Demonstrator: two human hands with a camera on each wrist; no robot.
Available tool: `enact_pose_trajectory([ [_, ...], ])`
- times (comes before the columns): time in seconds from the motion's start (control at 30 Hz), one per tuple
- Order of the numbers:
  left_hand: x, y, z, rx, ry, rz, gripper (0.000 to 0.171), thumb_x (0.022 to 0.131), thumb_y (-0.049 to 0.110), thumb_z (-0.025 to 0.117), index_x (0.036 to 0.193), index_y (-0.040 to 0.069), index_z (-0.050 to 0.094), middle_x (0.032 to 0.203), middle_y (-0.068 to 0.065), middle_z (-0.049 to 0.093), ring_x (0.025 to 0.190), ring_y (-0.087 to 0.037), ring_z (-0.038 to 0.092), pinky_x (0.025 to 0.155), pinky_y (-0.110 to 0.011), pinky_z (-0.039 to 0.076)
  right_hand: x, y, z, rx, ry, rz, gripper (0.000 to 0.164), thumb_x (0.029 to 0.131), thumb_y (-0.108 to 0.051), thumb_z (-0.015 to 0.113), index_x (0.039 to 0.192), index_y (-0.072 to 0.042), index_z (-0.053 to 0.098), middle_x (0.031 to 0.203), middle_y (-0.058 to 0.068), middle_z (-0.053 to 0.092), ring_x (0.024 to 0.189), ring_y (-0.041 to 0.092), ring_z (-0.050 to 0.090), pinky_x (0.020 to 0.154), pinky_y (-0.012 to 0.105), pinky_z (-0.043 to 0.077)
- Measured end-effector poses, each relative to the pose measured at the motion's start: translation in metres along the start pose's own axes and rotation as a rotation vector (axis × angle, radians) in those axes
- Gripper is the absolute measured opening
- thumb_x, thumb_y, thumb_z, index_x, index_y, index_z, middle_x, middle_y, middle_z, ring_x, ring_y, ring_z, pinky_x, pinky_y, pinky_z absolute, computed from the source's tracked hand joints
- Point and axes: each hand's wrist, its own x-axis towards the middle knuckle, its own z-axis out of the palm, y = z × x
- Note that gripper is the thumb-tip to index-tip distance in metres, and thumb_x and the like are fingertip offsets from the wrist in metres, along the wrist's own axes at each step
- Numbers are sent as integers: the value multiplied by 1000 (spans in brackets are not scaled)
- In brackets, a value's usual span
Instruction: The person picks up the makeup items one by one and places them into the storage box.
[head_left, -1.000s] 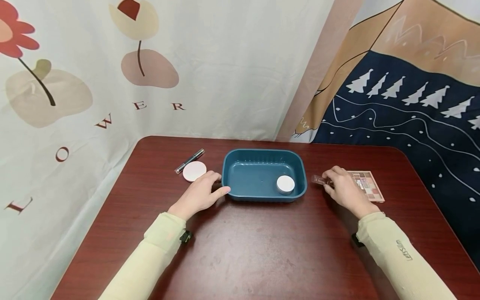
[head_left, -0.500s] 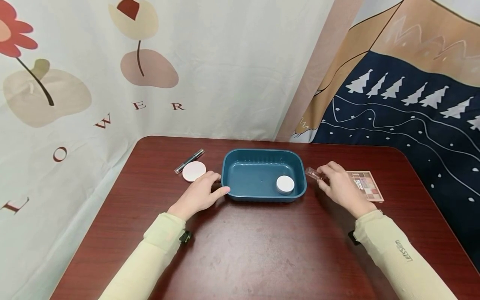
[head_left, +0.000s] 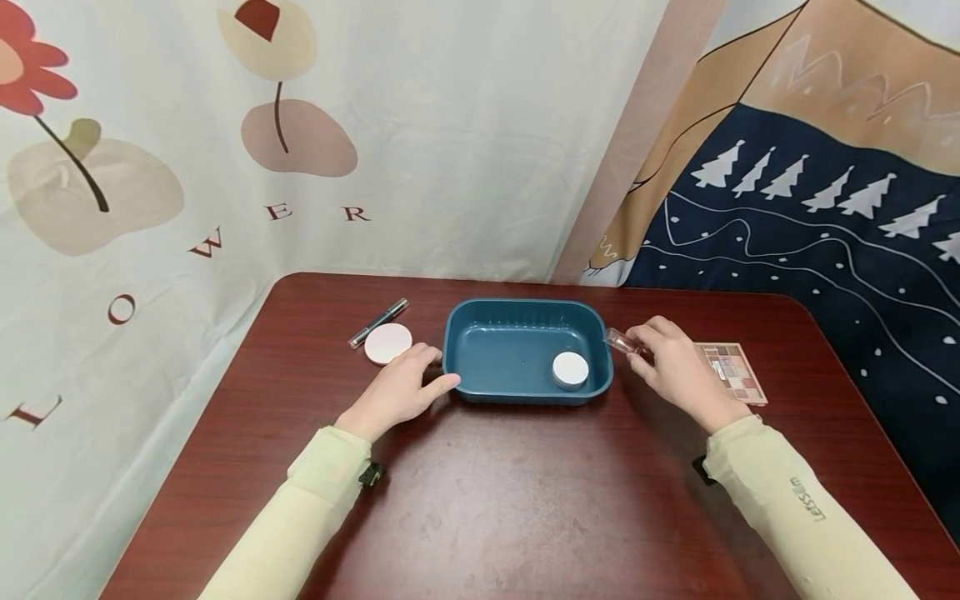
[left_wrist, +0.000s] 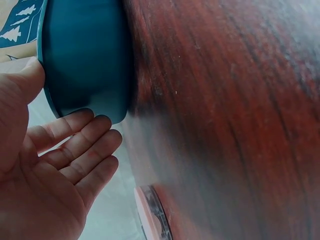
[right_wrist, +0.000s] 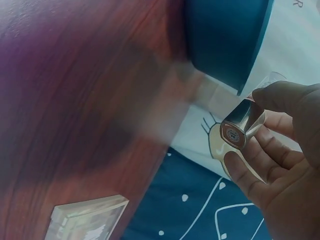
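My right hand [head_left: 678, 371] pinches a small tube that looks like a lipstick [right_wrist: 241, 120], with a clear end and a shiny metallic base, between thumb and fingers. In the head view its clear end points left, right at the right rim of a teal plastic basin [head_left: 502, 354]. Inside the basin, toward the front right, is a round white-lidded jar [head_left: 571, 368]. My left hand [head_left: 405, 387] rests against the basin's left end, thumb at the rim and fingers extended along the outer wall in the left wrist view.
A pale pink round compact [head_left: 388, 343] lies beyond my left hand, beside a slim dark tube [head_left: 379, 322] with metallic ends. An eyeshadow palette [head_left: 738, 375] lies behind my right hand. Printed curtains [head_left: 465, 167] hang along the table's far edge.
My right hand has moved left and slightly up in the head view, bringing the lipstick from near the palette to the basin's right rim. My left hand has stayed in place.
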Motion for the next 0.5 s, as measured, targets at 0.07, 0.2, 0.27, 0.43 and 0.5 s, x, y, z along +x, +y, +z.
enact_pose_trajectory([
  [0.07, 0, 0, 0, 1, 1, 0, 39, 101, 40, 66, 118, 4, 64, 115, -8, 62, 104, -23, 59, 97, -44, 50, 2, -2, -1, 6, 2, -8, 22, 87, 1, 76, 109, 0, 70, 100, 15, 63, 91, 30, 58, 78, 48, 55],
  [0.2, 0, 0, 0, -4, 1, 3, 39, 101, 40, 66, 117, 5, 64, 115, -7, 61, 103, -23, 59, 96, -44, 50, 4, -7, -2, 13, -23, -2, 23, 89, 0, 76, 111, -1, 70, 101, 14, 63, 92, 28, 57, 79, 47, 55],
  [0.27, 0, -1, 0, -7, 2, 5, 39, 101, 40, 66, 117, 5, 64, 114, -7, 62, 103, -23, 59, 96, -44, 50, 6, -10, -3, 10, -38, 2, 23, 89, -2, 76, 112, -1, 70, 101, 13, 63, 92, 28, 57, 80, 47, 55],
  [0.43, 0, -1, 0, -11, 1, 11, 40, 101, 40, 66, 118, 4, 63, 115, -8, 62, 104, -24, 59, 96, -44, 50, 11, -15, -3, 6, -65, 9, 24, 90, -3, 77, 113, 0, 71, 103, 13, 62, 93, 27, 56, 81, 46, 57],
  [0.5, 0, -1, 0, -11, 1, 13, 40, 101, 40, 66, 119, 4, 63, 115, -8, 62, 104, -24, 59, 97, -44, 50, 13, -16, -2, 6, -75, 2, 24, 90, -3, 76, 113, 0, 71, 103, 13, 62, 93, 27, 56, 81, 46, 57],
])
